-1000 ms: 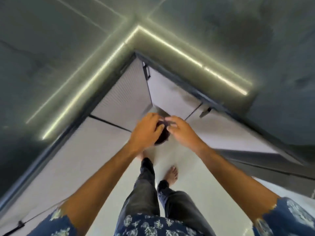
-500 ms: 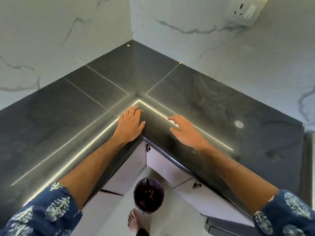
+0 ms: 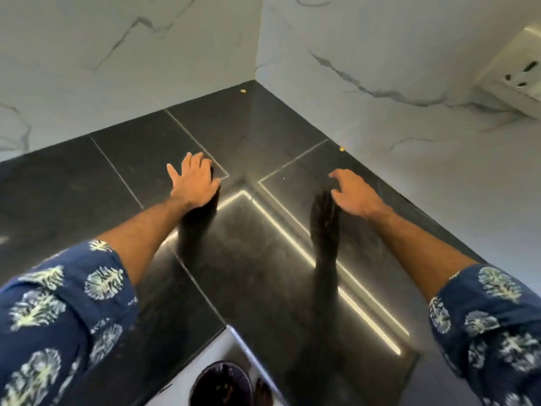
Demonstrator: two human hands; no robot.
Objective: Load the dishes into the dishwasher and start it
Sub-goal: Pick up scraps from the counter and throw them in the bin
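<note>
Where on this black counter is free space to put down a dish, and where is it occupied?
The counter is bare between the left hand and the right hand, and back to the corner of the marble walls. Left of the left hand is bare too. Only two small yellow crumbs lie by the walls. Nowhere looks crowded.

We find no text, label, brand, number or sign that can be read here. The wall socket (image 3: 524, 74) at the right edge shows only its holes, and any marking on it is too blurred for us to make out.
</note>
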